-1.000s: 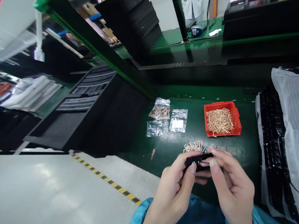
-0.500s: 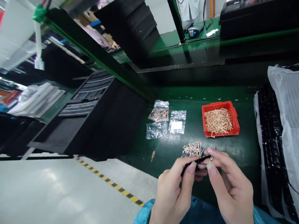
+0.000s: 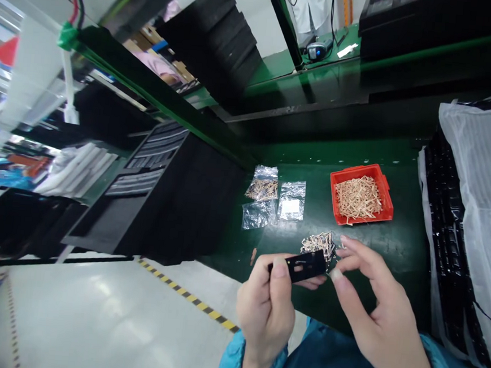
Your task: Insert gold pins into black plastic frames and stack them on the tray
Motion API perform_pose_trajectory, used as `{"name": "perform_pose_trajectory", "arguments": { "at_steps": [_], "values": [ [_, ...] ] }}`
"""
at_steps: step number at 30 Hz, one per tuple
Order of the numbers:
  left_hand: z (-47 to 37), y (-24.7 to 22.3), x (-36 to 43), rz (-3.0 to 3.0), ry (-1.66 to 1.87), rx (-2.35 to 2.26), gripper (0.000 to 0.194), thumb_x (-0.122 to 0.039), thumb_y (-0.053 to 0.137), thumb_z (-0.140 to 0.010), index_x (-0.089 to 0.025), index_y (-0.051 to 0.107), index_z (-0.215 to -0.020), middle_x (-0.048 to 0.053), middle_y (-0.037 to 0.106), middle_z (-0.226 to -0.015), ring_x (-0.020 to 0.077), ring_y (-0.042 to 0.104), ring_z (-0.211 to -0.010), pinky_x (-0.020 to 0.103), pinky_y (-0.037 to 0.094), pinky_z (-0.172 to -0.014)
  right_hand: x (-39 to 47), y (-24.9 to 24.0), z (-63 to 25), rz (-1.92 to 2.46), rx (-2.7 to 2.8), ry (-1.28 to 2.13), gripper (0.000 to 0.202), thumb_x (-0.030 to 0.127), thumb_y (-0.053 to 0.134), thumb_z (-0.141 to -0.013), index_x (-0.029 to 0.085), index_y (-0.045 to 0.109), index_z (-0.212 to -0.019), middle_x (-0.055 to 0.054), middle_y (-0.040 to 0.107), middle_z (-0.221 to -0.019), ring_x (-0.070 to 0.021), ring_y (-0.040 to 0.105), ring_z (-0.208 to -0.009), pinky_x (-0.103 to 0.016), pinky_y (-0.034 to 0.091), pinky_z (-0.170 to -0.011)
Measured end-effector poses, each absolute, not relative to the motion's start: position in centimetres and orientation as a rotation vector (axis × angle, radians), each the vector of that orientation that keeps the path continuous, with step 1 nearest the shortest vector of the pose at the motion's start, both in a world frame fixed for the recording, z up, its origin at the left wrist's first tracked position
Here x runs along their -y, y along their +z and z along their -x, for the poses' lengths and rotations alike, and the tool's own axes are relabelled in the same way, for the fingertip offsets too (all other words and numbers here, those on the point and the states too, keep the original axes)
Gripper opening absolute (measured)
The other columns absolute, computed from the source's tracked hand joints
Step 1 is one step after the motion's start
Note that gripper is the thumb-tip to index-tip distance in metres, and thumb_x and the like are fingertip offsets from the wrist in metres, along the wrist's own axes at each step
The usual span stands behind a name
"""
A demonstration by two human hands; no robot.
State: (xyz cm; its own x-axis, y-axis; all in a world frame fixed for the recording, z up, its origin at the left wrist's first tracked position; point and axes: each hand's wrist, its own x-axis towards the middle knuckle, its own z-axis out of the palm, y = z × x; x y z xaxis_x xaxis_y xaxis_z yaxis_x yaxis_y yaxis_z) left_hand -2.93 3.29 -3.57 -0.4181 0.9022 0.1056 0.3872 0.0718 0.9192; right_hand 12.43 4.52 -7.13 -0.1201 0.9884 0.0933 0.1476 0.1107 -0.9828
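My left hand [image 3: 268, 302] grips a flat black rectangular piece [image 3: 307, 265] with small cutouts, thumb on top and fingers beneath. Its face is tilted up toward me. My right hand [image 3: 374, 307] is just beyond the piece's right end, thumb and fingertips apart; I make out nothing held in them. Right behind the black piece lies a loose pile of small pale and dark strips [image 3: 318, 243], partly hidden by it. Farther back stands a red bin [image 3: 387, 209] full of thin pale strips [image 3: 358, 197].
Clear plastic bags [image 3: 260, 214] lie left of the pile, one with small pale parts inside. Another bag [image 3: 291, 202] bears a white label. Black trays under white sheeting [image 3: 480, 168] are stacked at the right. A black box [image 3: 193, 197] and a green post [image 3: 151, 88] border the left.
My left hand has moved left and turned the black piece so its flat face shows. My right fingers have come off it and spread apart.
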Motion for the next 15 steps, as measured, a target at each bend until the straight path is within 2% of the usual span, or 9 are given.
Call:
{"name": "perform_pose_trajectory", "arguments": {
  "at_steps": [5, 8, 11, 15],
  "values": [
    [2.3, -3.2, -3.2, -1.184, 1.33, -1.812, 0.04, -0.055, 0.053, -0.108, -0.023, 0.065, -0.087, 0.0, 0.075, -0.065, 0.0172, 0.07, -0.053, 0.026, 0.055, -0.05, -4.7, -7.5, -12.0, 1.147, 1.423, 1.208, 0.045, 0.033, 0.061, -0.105, 0.042, 0.051, -0.148, 0.004, 0.074, -0.106, -0.0154, 0.076, -0.106, -0.04, 0.06, -0.111],
    [1.7, -3.0, -3.0, -1.182, 1.301, -1.842, 0.044, -0.06, 0.054, -0.106, -0.023, 0.065, -0.084, -0.001, 0.073, -0.063, 0.0159, 0.067, -0.05, 0.026, 0.058, -0.051, -4.5, -7.4, -11.5, 1.081, 1.36, 1.256, 0.045, 0.032, 0.062, -0.105, 0.043, 0.053, -0.147, 0.003, 0.073, -0.104, -0.0149, 0.078, -0.102, -0.03, 0.068, -0.096],
    [1.5, -2.8, -2.9, -1.201, 1.28, -1.817, 0.044, -0.059, 0.055, -0.106, -0.022, 0.068, -0.085, 0.0, 0.074, -0.065, 0.016, 0.069, -0.052, 0.025, 0.059, -0.052, -4.3, -7.5, -11.4, 1.068, 1.319, 1.252, 0.044, 0.028, 0.063, -0.104, 0.043, 0.056, -0.145, 0.003, 0.073, -0.105, -0.0142, 0.079, -0.099, -0.022, 0.069, -0.081],
    [1.7, -2.4, -2.8, -1.073, 1.234, -1.633, 0.032, -0.05, 0.059, -0.106, -0.021, 0.07, -0.099, 0.001, 0.078, -0.069, 0.0169, 0.072, -0.054, 0.025, 0.059, -0.051, -4.0, -7.7, -11.8, 1.102, 1.309, 1.187, 0.043, 0.027, 0.066, -0.102, 0.043, 0.058, -0.142, 0.005, 0.075, -0.105, -0.0123, 0.077, -0.104, -0.024, 0.065, -0.096]
  ]
}}
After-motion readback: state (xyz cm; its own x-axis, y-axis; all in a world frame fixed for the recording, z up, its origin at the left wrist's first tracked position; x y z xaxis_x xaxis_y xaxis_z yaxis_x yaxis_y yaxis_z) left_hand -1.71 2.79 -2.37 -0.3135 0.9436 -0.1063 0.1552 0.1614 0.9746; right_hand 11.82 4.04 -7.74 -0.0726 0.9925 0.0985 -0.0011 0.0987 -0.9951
